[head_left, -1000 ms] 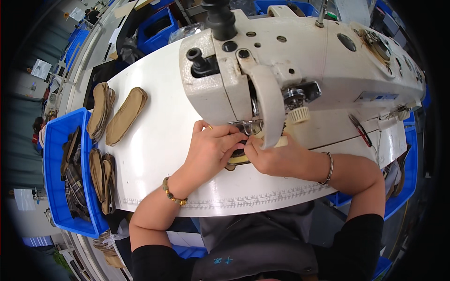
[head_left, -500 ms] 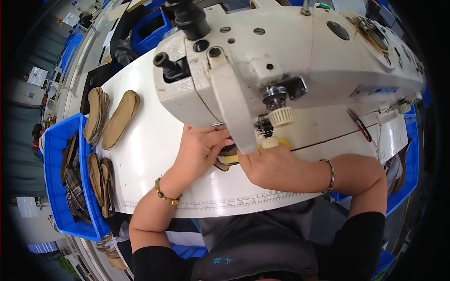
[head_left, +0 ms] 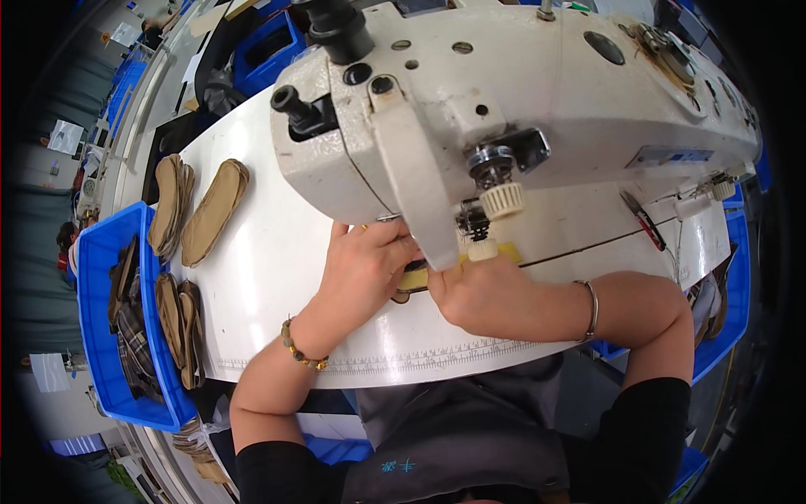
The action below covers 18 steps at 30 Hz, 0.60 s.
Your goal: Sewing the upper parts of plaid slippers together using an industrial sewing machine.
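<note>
Under the head of a white sewing machine (head_left: 336, 181), a small brown-edged fabric piece (head_left: 403, 296) lies on the table, mostly covered by my hands. My left hand (head_left: 367, 267) is closed at its left side, thumb and fingers pinching near the needle area. On the other side my right hand (head_left: 478, 294) is curled, its thumb side against the piece and its fingertips hidden behind the machine's lever and dials. A yellow strip (head_left: 508, 252) shows beside the right hand. The needle itself is out of sight.
Stacks of brown sole-shaped fabric pieces (head_left: 215, 213) lie on the white table (head_left: 277, 336) at left. A blue bin (head_left: 175, 399) beside it holds plaid fabric. Thread snips (head_left: 645, 223) rest at right, past the machine's dials. Another blue bin (head_left: 737, 290) stands at far right.
My left hand has turned slightly and edged right, covering more of the fabric piece. The piece has shifted a little under my fingers. My right hand stays almost in place.
</note>
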{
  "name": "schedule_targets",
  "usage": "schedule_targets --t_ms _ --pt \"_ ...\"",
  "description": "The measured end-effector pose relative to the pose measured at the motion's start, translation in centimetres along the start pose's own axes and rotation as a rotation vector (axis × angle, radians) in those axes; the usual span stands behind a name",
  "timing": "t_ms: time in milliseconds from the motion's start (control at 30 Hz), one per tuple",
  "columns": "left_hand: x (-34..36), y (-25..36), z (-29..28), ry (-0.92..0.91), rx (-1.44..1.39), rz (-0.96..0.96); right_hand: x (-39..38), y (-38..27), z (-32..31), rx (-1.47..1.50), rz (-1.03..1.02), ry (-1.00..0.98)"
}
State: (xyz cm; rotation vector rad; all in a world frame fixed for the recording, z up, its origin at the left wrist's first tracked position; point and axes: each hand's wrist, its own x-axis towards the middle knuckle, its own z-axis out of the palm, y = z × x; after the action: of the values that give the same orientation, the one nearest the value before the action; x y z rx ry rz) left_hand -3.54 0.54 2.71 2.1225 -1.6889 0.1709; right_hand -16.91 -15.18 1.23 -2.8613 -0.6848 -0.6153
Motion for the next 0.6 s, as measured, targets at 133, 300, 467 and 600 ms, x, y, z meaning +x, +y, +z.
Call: schedule_targets --t_ms 133,300,467,600 --pt "0.7 -1.5 0.7 0.118 -0.054 0.033 0.2 0.8 0.8 -0.072 0.024 -0.03" --pt "0.6 -1.7 0.8 0.117 -0.004 -0.014 0.6 1.1 -0.1 -0.057 0.042 -0.114" --pt "1.6 -1.0 -0.3 -0.005 -0.621 -0.623 0.5 1.6 0.0 -0.078 0.004 -0.092" --pt "0.9 -2.4 1.1 0.121 -0.566 -0.474 0.7 1.7 0.0 -0.024 -0.006 -0.093"
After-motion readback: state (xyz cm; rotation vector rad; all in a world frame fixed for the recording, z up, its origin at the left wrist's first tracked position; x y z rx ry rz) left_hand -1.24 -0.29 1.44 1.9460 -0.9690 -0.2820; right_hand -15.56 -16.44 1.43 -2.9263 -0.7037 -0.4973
